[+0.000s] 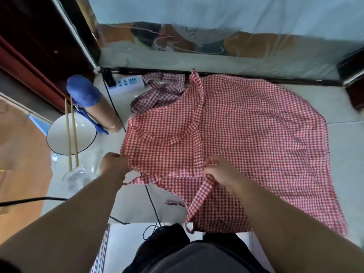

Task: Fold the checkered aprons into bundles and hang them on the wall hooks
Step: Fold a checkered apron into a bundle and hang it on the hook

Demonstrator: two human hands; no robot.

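Now | red apron [246, 125] flat | long axis L-R | bib [157, 138] left

left forearm [78, 213] and right forearm [285, 223] bare; grey shirt [197, 259], black trousers [167, 239].

The darker checkered apron [157, 93] behind the red apron [246, 134] is partly covered by the red apron's far-left corner, so its full shape cannot be told. A black cable [151, 203] disappears under the red apron's left part. The fingers of the left hand [113, 164] are hidden in the near-left edge they grip. Those of the right hand [218, 174] are buried in the strap folds. Right of the red apron, a dark object [354, 95] is cut off by the frame.
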